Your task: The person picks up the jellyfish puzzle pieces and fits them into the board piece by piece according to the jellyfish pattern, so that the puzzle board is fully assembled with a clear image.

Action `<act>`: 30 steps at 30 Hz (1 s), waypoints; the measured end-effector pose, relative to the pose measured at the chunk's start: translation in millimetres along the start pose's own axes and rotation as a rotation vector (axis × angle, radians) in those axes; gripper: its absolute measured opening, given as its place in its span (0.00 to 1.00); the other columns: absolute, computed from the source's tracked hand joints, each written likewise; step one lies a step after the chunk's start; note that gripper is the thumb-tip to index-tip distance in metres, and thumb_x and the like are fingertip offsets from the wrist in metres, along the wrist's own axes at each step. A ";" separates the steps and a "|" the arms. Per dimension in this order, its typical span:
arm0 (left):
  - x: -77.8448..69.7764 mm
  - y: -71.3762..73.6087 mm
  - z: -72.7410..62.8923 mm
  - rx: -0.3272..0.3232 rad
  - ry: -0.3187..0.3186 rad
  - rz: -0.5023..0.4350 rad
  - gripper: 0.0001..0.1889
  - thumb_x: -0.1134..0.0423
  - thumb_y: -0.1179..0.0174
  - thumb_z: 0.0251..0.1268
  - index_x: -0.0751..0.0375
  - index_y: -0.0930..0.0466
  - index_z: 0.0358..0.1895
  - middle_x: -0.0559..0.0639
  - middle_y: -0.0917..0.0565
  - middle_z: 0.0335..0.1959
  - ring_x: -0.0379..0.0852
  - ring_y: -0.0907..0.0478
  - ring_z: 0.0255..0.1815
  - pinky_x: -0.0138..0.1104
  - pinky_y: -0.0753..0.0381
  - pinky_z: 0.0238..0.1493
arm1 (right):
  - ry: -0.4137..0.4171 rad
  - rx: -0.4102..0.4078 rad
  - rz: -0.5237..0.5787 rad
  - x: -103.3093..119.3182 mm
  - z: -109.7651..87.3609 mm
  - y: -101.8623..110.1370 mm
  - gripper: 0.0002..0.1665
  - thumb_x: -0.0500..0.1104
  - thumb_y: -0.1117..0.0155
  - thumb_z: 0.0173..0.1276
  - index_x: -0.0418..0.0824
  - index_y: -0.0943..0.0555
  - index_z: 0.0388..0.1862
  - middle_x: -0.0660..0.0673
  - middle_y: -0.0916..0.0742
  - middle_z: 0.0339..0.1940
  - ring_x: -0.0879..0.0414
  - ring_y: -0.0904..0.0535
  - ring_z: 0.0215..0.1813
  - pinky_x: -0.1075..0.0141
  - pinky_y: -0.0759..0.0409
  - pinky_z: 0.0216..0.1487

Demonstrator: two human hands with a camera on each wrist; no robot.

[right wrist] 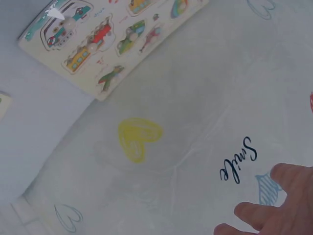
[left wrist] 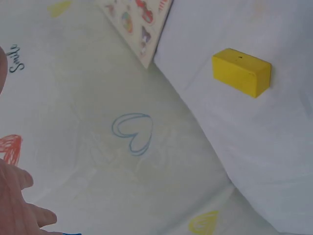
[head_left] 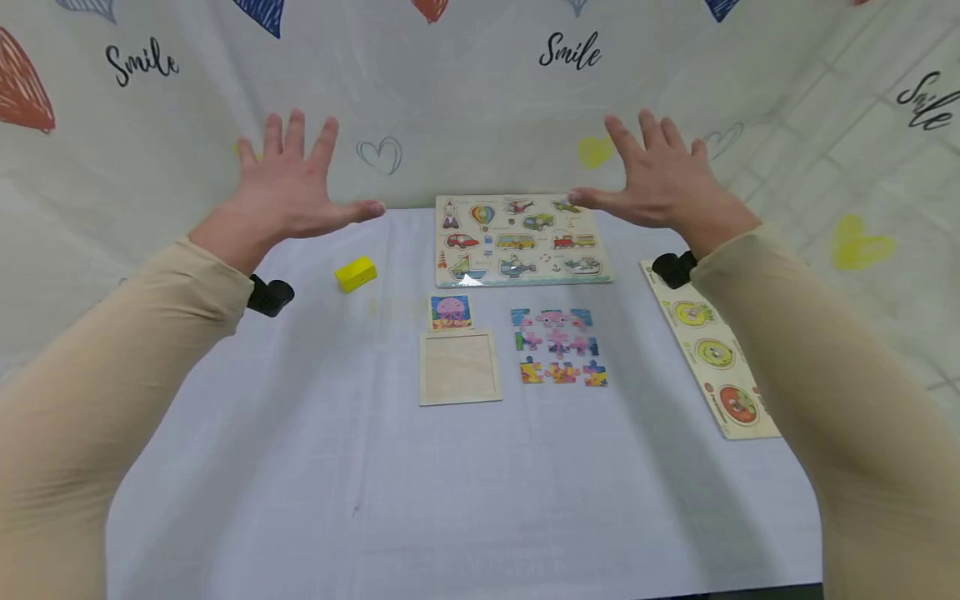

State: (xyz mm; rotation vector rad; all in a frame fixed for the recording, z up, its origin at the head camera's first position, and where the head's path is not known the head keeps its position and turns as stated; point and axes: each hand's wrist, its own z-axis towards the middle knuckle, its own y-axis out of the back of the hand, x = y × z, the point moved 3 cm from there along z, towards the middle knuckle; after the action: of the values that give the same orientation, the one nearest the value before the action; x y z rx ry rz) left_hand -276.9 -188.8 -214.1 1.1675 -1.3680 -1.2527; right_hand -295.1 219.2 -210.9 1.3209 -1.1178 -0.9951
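Both hands are raised over the far part of the table with fingers spread, holding nothing. The left hand [head_left: 283, 187] is above and left of a yellow block [head_left: 356, 273]. Near the far right corner of a vehicle puzzle board [head_left: 523, 271] hovers the right hand [head_left: 660, 179]; its thumb overlaps that corner in the head view. In the middle lies a square wooden puzzle frame [head_left: 460, 400], with a small jellyfish picture tile [head_left: 451, 312] at its far edge. Several loose jigsaw pieces [head_left: 557, 342] lie in rows to the right of the frame.
A long board with round fruit pictures [head_left: 715, 353] lies at the right, partly hidden by the right forearm. The white tablecloth [head_left: 450, 500] covers the table. A printed sheet [head_left: 480, 108] with hearts and "Smile" lettering hangs behind it.
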 end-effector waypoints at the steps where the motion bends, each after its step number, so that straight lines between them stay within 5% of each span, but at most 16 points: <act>1: 0.0 -0.9 0.2 0.003 -0.001 0.000 0.62 0.20 0.58 0.62 0.56 0.80 0.82 0.70 0.79 0.80 0.75 0.79 0.81 0.73 0.71 0.75 | 0.005 -0.002 -0.003 -0.2 0.2 -1.3 0.68 0.87 0.62 0.62 0.50 0.71 0.85 0.30 0.65 0.84 0.26 0.69 0.83 0.22 0.64 0.74; 7: -13.6 -21.5 -9.5 0.032 -0.100 -0.017 0.63 0.20 0.55 0.62 0.59 0.76 0.83 0.73 0.66 0.83 0.74 0.64 0.83 0.71 0.59 0.77 | 0.098 -0.033 0.012 4.2 -4.7 -20.7 0.63 0.83 0.60 0.68 0.42 0.54 0.86 0.28 0.46 0.84 0.27 0.53 0.83 0.27 0.54 0.76; 12: -40.8 -81.9 -37.3 0.125 -0.265 -0.123 0.61 0.27 0.42 0.62 0.64 0.61 0.84 0.70 0.45 0.81 0.69 0.46 0.81 0.68 0.42 0.75 | 0.173 0.094 0.128 21.2 -11.0 -68.2 0.48 0.69 0.50 0.77 0.36 0.37 0.80 0.30 0.31 0.79 0.31 0.39 0.79 0.36 0.41 0.78; 19: -66.5 -151.8 -71.1 0.245 -0.369 -0.143 0.62 0.27 0.36 0.57 0.66 0.54 0.82 0.68 0.41 0.80 0.66 0.41 0.80 0.64 0.36 0.73 | 0.230 0.226 0.188 42.6 -14.8 -132.5 0.36 0.57 0.39 0.76 0.35 0.27 0.73 0.35 0.22 0.73 0.36 0.31 0.76 0.41 0.34 0.76; 30: -76.0 -184.1 -81.4 0.266 -0.411 -0.159 0.62 0.25 0.38 0.56 0.64 0.53 0.83 0.69 0.52 0.83 0.70 0.53 0.83 0.66 0.43 0.76 | 0.281 0.273 0.250 60.0 -7.6 -161.6 0.27 0.48 0.33 0.74 0.36 0.20 0.66 0.38 0.16 0.65 0.42 0.23 0.69 0.47 0.26 0.71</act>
State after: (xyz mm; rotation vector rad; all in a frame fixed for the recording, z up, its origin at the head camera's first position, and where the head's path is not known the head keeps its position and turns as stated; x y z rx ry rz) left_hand -175.0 -130.5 -394.4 1.2631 -1.8164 -1.5172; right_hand -264.2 157.2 -368.9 1.4425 -1.1929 -0.4684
